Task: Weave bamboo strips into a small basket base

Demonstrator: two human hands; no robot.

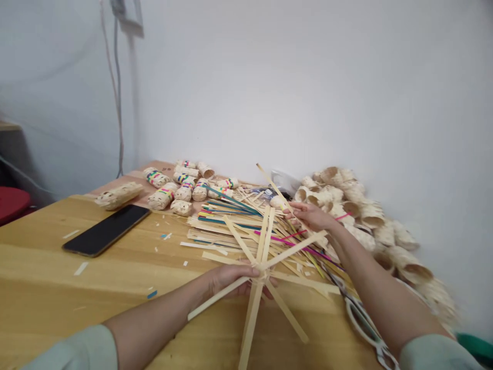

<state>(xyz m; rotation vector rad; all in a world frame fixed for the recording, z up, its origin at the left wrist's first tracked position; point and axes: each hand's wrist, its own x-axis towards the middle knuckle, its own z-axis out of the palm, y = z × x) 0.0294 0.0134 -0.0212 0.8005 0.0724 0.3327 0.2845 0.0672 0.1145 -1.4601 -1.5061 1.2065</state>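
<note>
Over table [57, 288] | hands apart | left [233, 280] behind bamboo star [262, 266], fingers hidden | right [310, 216] on strips [296, 228]

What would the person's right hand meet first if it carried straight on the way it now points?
Probably the small pale rolled husk piece just beyond the fingertips of the right hand. Depth is unclear here, so the hand might pass just over it.

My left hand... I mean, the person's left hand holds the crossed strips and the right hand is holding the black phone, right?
No, the right hand isn't holding the phone. The head view shows the phone lying on the table, away from both hands, and the right hand at the loose strips. The left hand does hold the crossed strips.
</note>
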